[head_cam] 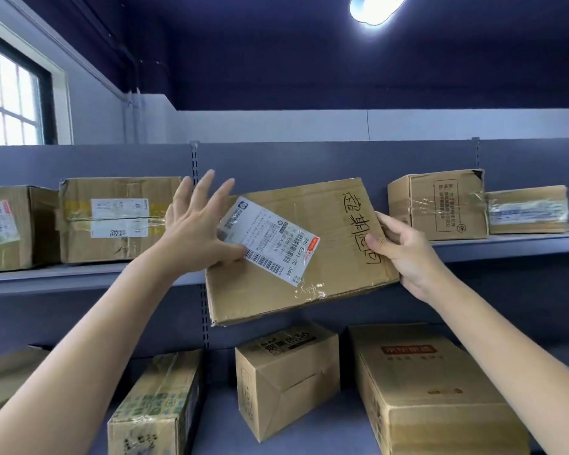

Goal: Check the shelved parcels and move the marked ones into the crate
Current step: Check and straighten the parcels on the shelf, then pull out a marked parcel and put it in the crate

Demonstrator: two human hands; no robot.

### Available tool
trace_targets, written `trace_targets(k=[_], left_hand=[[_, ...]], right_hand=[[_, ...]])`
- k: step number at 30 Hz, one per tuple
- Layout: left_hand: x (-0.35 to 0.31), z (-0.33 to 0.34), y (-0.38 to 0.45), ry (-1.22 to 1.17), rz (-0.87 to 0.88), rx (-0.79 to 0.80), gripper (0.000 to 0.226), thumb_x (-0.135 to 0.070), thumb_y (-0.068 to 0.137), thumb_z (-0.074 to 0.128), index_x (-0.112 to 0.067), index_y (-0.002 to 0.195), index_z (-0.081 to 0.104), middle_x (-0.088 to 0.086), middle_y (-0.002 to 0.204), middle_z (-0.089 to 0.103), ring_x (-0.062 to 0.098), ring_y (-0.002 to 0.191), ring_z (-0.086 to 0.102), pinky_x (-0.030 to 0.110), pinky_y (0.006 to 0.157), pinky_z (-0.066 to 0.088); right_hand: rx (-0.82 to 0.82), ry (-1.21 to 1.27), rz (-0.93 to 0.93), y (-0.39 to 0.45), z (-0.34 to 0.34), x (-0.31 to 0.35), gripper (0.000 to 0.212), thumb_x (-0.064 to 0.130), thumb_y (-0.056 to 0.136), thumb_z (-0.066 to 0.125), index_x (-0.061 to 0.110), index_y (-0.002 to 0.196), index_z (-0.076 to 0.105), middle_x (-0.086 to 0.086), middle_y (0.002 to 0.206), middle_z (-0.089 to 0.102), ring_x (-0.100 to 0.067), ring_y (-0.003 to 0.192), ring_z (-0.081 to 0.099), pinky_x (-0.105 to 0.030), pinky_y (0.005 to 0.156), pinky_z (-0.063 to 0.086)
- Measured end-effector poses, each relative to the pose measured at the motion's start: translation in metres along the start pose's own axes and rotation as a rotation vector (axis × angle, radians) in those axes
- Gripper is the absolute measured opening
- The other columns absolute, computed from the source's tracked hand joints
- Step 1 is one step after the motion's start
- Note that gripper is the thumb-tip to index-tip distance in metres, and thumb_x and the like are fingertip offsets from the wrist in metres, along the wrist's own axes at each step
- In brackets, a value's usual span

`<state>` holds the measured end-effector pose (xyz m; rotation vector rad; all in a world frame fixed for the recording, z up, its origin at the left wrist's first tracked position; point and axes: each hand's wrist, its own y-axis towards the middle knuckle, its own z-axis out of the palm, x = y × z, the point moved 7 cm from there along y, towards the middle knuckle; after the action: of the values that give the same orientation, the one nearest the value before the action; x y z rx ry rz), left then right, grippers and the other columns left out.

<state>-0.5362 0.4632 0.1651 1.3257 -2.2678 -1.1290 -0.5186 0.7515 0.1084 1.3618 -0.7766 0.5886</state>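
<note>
Upper shelf [79, 277]: holds cardboard parcels in a row. At the left stand an end box with a label [0, 228] and a taped box with white labels [112, 220]. At the right stand a printed box [440, 205] and a low flat box [528, 210], the two touching.
Lower shelf [217, 418]: holds a taped carton with green print [155, 405], a small tilted carton [286, 372] and a large carton with a red label [431, 399]. A further box edge shows at the far left.
Marked parcel [309, 257]: a flat cardboard box held tilted in front of the upper shelf, between the two groups of boxes. It bears black handwritten characters near its right end and a white shipping label [270, 241] with barcodes at its left.
Left hand [194, 231]: arm raised, fingers spread and straight, the thumb lying across the shipping label on the box's left end.
Right hand [404, 247]: arm raised, gripping the parcel's right edge, thumb on the front face beside the writing, fingers curled behind.
</note>
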Motion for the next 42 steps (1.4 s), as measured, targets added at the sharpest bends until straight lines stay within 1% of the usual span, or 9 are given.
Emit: trace_targets(k=[3, 8, 11, 16, 19, 27, 30, 33, 42], left_hand=[[-0.004, 0.003, 0.004, -0.006, 0.007, 0.085, 0.095, -0.041, 0.073, 0.068, -0.029, 0.147, 0.009, -0.004, 0.148, 0.022, 0.021, 0.137, 0.006, 0.049, 0.112, 0.013], [-0.002, 0.0, 0.005, 0.019, -0.002, 0.085, 0.093, -0.045, 0.073, 0.068, -0.03, 0.146, 0.013, -0.004, 0.14, 0.03, 0.022, 0.131, 0.016, 0.045, 0.11, 0.019], [-0.002, -0.003, 0.004, 0.043, -0.003, 0.061, 0.094, -0.046, 0.071, 0.071, -0.029, 0.146, 0.017, -0.001, 0.139, 0.034, 0.023, 0.129, 0.02, 0.045, 0.107, 0.024], [-0.005, -0.003, -0.011, 0.066, -0.037, -0.018, 0.094, -0.05, 0.067, 0.073, -0.029, 0.144, 0.023, -0.001, 0.137, 0.037, 0.023, 0.127, 0.025, 0.042, 0.101, 0.03], [-0.007, -0.001, -0.023, 0.043, -0.07, -0.055, 0.092, -0.048, 0.064, 0.075, -0.029, 0.14, 0.028, 0.001, 0.131, 0.039, 0.024, 0.124, 0.027, 0.042, 0.097, 0.033], [0.006, 0.028, -0.066, -0.268, -0.223, -0.004, 0.071, -0.049, 0.067, 0.074, -0.019, 0.123, 0.04, -0.004, 0.104, 0.039, 0.014, 0.094, 0.046, 0.028, 0.074, 0.046], [0.012, 0.035, -0.091, -0.465, -0.243, -0.118, 0.054, -0.038, 0.075, 0.07, -0.026, 0.121, 0.043, -0.011, 0.106, 0.044, 0.01, 0.101, 0.047, 0.021, 0.076, 0.041], [0.015, 0.033, -0.111, -0.632, -0.272, -0.191, 0.036, -0.032, 0.083, 0.063, -0.038, 0.114, 0.046, -0.011, 0.111, 0.055, 0.011, 0.107, 0.053, 0.039, 0.09, 0.047], [0.031, 0.034, -0.175, -0.713, -0.395, -0.086, 0.02, -0.042, 0.08, 0.054, -0.06, 0.09, 0.052, -0.006, 0.105, 0.064, 0.013, 0.098, 0.061, 0.044, 0.087, 0.051]], right_hand=[[-0.004, -0.019, -0.023, -0.001, -0.001, 0.0, 0.031, 0.014, 0.083, 0.061, 0.038, 0.102, 0.06, 0.015, 0.096, 0.072, -0.003, 0.09, 0.067, -0.018, 0.067, 0.055], [-0.17, -0.007, 0.014, -0.016, -0.009, -0.022, 0.016, 0.03, 0.085, 0.06, 0.029, 0.101, 0.063, 0.012, 0.097, 0.07, -0.006, 0.095, 0.064, -0.019, 0.074, 0.048], [-0.285, -0.003, 0.095, -0.036, -0.01, -0.041, 0.04, 0.039, 0.084, 0.059, 0.022, 0.119, 0.054, 0.002, 0.118, 0.062, -0.013, 0.11, 0.056, -0.034, 0.095, 0.045], [-0.218, 0.268, 0.36, -0.06, 0.027, -0.069, 0.053, 0.031, 0.08, 0.066, 0.024, 0.128, 0.043, 0.003, 0.125, 0.053, -0.022, 0.117, 0.047, -0.044, 0.102, 0.038], [-0.143, 0.532, 0.485, -0.064, 0.056, -0.067, 0.032, 0.022, 0.084, 0.064, 0.02, 0.113, 0.052, -0.006, 0.119, 0.06, -0.028, 0.11, 0.054, -0.05, 0.103, 0.036], [-0.124, 0.388, 0.135, -0.061, 0.077, -0.035, 0.032, 0.006, 0.09, 0.054, 0.024, 0.114, 0.061, 0.006, 0.105, 0.071, -0.01, 0.095, 0.067, -0.02, 0.074, 0.051], [-0.018, 0.29, 0.102, -0.067, 0.089, -0.037, 0.038, 0.013, 0.091, 0.052, 0.032, 0.124, 0.054, 0.014, 0.107, 0.069, -0.005, 0.099, 0.064, -0.025, 0.08, 0.049], [0.02, 0.242, 0.088, -0.074, 0.101, -0.039, 0.039, 0.017, 0.092, 0.051, 0.034, 0.128, 0.051, 0.012, 0.112, 0.067, -0.011, 0.107, 0.061, -0.036, 0.092, 0.049], [0.099, 0.179, 0.122, -0.106, 0.123, -0.06, 0.043, 0.023, 0.091, 0.053, 0.028, 0.134, 0.047, 0.011, 0.119, 0.064, -0.008, 0.109, 0.06, -0.036, 0.1, 0.045]])
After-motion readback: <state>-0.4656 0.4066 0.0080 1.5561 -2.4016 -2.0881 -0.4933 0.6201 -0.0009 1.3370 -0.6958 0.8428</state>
